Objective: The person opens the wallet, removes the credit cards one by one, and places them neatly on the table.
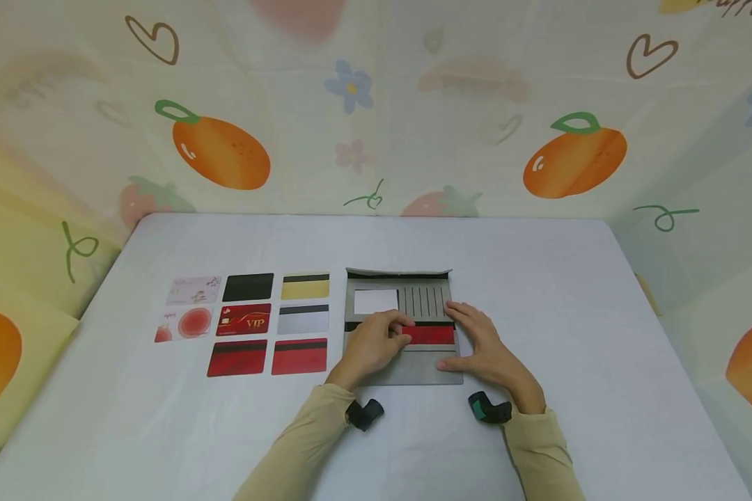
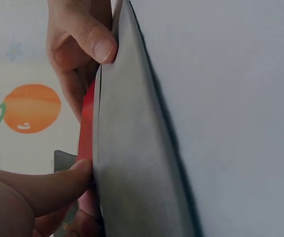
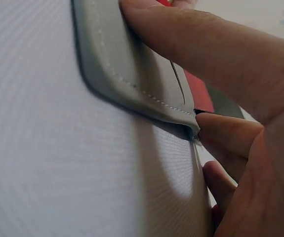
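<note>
An unfolded grey card wallet (image 1: 423,372) lies on the table in front of me, a white card (image 1: 376,301) in its upper left part. My left hand (image 1: 376,342) pinches the left end of a red card (image 1: 429,335) between thumb and fingers. The card's lower edge meets the lip of the wallet's lower panel. My right hand (image 1: 485,349) rests on the wallet's right side, thumb on the lower panel and fingertips higher along the edge. In the left wrist view, the red card (image 2: 86,123) stands behind the grey panel.
Left of the wallet lie several cards in rows, among them a black card (image 1: 248,287), a red VIP card (image 1: 243,319), a gold card (image 1: 305,286) and a pink patterned card (image 1: 193,291). A printed cloth (image 1: 388,139) hangs behind the white table (image 1: 539,257).
</note>
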### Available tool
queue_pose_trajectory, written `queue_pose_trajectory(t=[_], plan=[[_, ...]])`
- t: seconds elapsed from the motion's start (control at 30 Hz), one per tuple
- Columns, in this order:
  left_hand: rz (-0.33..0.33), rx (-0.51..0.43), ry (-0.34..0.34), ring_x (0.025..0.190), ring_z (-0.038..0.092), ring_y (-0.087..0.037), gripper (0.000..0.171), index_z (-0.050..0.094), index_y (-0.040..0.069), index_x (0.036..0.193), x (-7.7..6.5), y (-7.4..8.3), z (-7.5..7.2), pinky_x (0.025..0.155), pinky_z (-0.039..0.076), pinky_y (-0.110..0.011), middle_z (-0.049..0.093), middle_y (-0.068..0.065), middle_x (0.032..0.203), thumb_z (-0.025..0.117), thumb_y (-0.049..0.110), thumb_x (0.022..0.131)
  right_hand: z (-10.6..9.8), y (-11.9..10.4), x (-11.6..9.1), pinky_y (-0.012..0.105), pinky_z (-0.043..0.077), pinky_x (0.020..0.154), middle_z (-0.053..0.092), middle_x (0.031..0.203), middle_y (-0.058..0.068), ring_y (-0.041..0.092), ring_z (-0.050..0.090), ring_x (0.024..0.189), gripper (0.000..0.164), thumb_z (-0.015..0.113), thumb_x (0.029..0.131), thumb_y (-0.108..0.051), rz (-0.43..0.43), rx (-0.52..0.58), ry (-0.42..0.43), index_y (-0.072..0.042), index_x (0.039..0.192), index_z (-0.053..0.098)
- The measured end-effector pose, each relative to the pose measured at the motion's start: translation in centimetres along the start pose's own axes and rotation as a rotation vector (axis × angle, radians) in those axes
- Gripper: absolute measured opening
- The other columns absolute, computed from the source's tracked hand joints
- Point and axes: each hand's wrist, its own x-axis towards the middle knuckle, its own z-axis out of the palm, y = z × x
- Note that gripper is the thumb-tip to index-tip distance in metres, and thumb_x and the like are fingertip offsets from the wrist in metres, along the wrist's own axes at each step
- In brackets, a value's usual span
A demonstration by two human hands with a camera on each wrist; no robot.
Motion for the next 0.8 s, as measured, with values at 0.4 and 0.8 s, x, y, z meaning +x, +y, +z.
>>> queue_pose_trajectory(t=[0.4, 0.8], plan=[[0.044, -0.15, 0.135, 0.068, 0.052, -0.01, 0.017, 0.072, 0.013, 0.108, 0.13, -0.01, 0.84, 0.059, 0.041, -0.021, 0.063, -0.002, 0.086, 0.07, 0.009, 0.091, 0.11, 0.06, -0.04, 0.072, 0.019, 0.111, 0.034, 0.157, 0.019, 0.044, 0.023, 0.145, 0.091, 0.085, 0.073, -0.029, 0.012, -0.008, 0.008, -0.001, 0.148, 0.041], [0.072, -0.195, 0.038, 0.071, 0.055, -0.012, 0.026, 0.066, 0.009, 0.115, 0.12, -0.04, 0.31, 0.064, 0.045, -0.021, 0.069, -0.006, 0.091, 0.069, 0.004, 0.091, 0.13, 0.14, 0.03, 0.072, 0.02, 0.111, 0.035, 0.157, 0.019, 0.044, 0.024, 0.145, 0.091, 0.084, 0.073, -0.029, 0.007, -0.019, 0.009, 0.0, 0.148, 0.041]])
